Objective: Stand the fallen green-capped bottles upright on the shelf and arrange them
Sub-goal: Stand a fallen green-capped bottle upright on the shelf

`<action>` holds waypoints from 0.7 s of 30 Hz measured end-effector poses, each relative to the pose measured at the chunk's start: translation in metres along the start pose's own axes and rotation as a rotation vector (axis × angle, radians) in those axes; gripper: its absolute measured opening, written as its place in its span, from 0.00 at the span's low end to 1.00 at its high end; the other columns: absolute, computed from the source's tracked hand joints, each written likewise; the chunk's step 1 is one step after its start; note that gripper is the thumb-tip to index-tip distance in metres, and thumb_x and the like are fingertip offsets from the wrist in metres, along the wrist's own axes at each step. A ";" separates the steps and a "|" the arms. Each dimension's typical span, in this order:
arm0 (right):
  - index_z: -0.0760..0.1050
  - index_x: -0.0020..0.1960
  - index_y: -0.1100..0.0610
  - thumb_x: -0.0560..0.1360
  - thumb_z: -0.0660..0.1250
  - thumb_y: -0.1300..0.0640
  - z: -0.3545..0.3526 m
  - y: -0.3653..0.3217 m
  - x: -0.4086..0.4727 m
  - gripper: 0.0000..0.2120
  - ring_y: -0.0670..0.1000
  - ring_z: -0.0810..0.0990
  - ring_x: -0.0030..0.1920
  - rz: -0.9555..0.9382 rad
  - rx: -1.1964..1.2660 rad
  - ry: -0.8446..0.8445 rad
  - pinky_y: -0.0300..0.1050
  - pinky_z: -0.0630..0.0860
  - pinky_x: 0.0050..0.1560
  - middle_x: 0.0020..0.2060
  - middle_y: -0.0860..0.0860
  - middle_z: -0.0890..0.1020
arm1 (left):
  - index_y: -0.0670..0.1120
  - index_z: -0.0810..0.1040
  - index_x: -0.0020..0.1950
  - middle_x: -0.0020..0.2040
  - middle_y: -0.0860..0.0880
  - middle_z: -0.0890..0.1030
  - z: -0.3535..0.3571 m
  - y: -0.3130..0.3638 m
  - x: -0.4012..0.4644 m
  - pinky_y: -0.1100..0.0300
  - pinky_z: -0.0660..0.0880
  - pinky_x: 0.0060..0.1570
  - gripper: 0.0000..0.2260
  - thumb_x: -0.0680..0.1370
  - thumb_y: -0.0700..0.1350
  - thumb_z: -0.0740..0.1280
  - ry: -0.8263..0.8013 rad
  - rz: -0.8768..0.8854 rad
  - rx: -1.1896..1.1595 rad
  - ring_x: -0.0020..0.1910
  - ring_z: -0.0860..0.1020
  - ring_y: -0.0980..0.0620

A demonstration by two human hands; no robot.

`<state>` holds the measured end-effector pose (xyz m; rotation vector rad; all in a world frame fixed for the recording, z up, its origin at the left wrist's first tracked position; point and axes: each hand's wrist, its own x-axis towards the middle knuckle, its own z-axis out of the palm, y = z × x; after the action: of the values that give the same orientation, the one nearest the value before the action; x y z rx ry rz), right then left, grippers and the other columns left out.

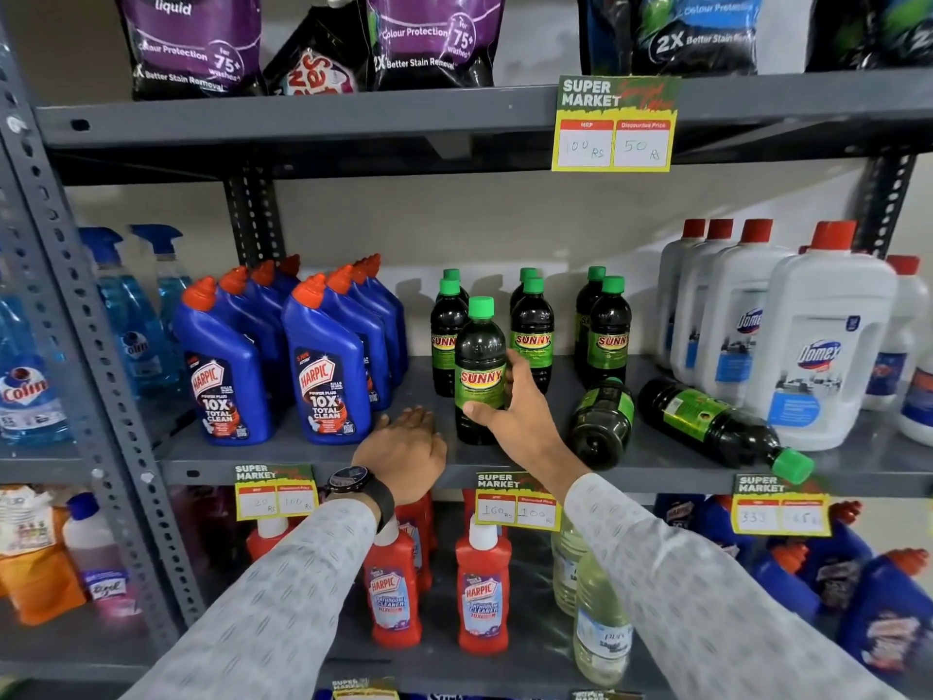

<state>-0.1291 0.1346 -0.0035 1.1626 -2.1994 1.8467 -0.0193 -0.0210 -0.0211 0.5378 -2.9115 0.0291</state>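
Dark green-capped bottles labelled SUNNY stand on the grey middle shelf [323, 467]. My right hand [510, 411] grips one upright bottle [479, 366] at the shelf's front, its base on the shelf. Behind it stand several more in pairs, such as one at centre [532, 330] and one to the right [609, 330]. Two bottles lie fallen: one [603, 421] with its base toward me, another [717, 421] pointing its green cap over the front edge at the right. My left hand [404, 447] rests flat on the shelf's front, fingers together, holding nothing.
Blue Harpic bottles [323, 366] stand left of the green-capped group and white Domex jugs [818, 346] to the right. Spray bottles [136, 315] are at far left. Price tags [517, 500] hang on the shelf edge. Red Harpic bottles [482, 593] fill the shelf below.
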 end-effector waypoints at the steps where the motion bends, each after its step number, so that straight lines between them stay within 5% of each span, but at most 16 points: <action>1: 0.62 0.76 0.49 0.71 0.80 0.59 0.000 0.001 0.000 0.41 0.29 0.76 0.55 0.007 -0.022 0.002 0.27 0.71 0.56 0.57 0.36 0.78 | 0.43 0.57 0.82 0.83 0.43 0.59 0.000 0.000 -0.001 0.45 0.54 0.79 0.29 0.83 0.53 0.45 0.000 0.000 0.001 0.82 0.58 0.47; 10: 0.61 0.65 0.40 0.67 0.83 0.51 0.004 -0.006 -0.008 0.38 0.35 0.77 0.56 -0.015 -0.117 0.083 0.48 0.77 0.65 0.58 0.41 0.78 | 0.41 0.58 0.82 0.83 0.42 0.59 -0.004 0.004 -0.005 0.45 0.54 0.79 0.28 0.84 0.52 0.46 0.017 0.011 0.018 0.82 0.58 0.46; 15: 0.57 0.82 0.49 0.72 0.75 0.40 -0.019 -0.049 -0.010 0.45 0.49 0.70 0.75 -0.126 -0.242 0.092 0.52 0.68 0.73 0.77 0.51 0.71 | 0.40 0.58 0.81 0.83 0.41 0.58 -0.005 0.004 -0.004 0.43 0.54 0.79 0.27 0.84 0.50 0.45 -0.018 0.016 0.051 0.82 0.56 0.45; 18: 0.69 0.76 0.56 0.76 0.73 0.45 -0.058 -0.076 0.005 0.32 0.51 0.77 0.63 -0.204 -0.522 0.219 0.47 0.74 0.62 0.65 0.54 0.78 | 0.38 0.60 0.80 0.82 0.39 0.60 -0.004 0.005 -0.007 0.42 0.55 0.79 0.26 0.84 0.48 0.46 0.010 0.026 0.041 0.82 0.58 0.42; 21: 0.77 0.49 0.58 0.76 0.72 0.49 -0.097 -0.082 0.016 0.12 0.56 0.82 0.49 0.077 -0.726 0.110 0.46 0.75 0.47 0.46 0.53 0.81 | 0.39 0.62 0.79 0.81 0.39 0.61 -0.004 0.005 -0.008 0.41 0.56 0.78 0.26 0.84 0.48 0.46 0.024 0.014 0.025 0.81 0.59 0.42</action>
<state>-0.1352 0.2094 0.0998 0.8064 -2.5195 0.9234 -0.0128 -0.0134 -0.0184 0.5182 -2.8953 0.0737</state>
